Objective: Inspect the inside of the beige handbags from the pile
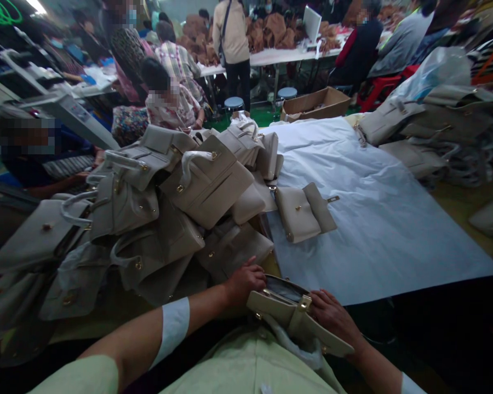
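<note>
A heap of beige handbags (148,219) covers the left of the worktop (456,202), stacked several deep with gold clasps showing. Just in front of the heap, the left hand (243,282) rests on the near-left corner of an open handbag (290,309) that lies close against the person's body; its fingers are curled over the rim and grip it. The bag's mouth gapes (a dark lining shows inside), and a strap with a gold buckle crosses its front. The right hand (332,317) lies on the bag's right side, fingers spread flat along the flap, pressing rather than clasping. Beyond them, one small bag (304,213) lies alone on a pale sheet (373,219). Further right, more bags (427,126) are piled at the worktop's edge.
</note>
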